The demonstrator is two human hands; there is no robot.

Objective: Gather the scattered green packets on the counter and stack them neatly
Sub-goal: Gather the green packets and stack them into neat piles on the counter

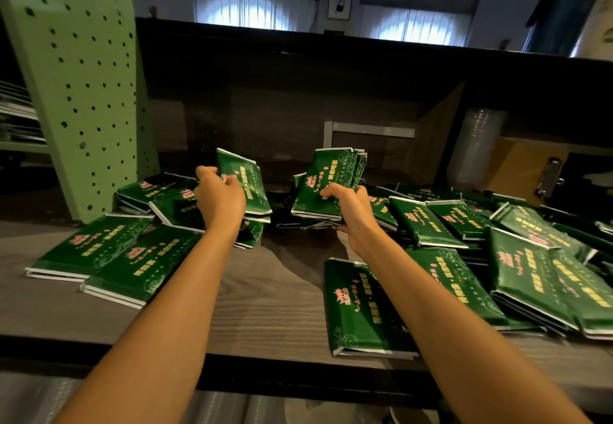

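Dark green packets with pink and yellow print lie scattered on the wooden counter [265, 297]. My left hand [219, 196] grips one tilted packet [247, 184] above the counter's middle. My right hand [348, 206] holds a small bunch of packets [326, 181], fanned upward, just to the right of it. Two packets [109, 257] lie flat at the left, with more [159, 191] behind them. One packet [361, 307] lies near the front edge under my right forearm. A loose heap [530, 257] covers the right side.
A green perforated post [79, 85] rises at the left rear. A dark wooden back panel [298, 98] closes off the counter behind the packets. A roll of clear wrap [477, 148] and a clipboard [530, 171] stand at the back right. The counter's front edge [298, 362] runs below my arms.
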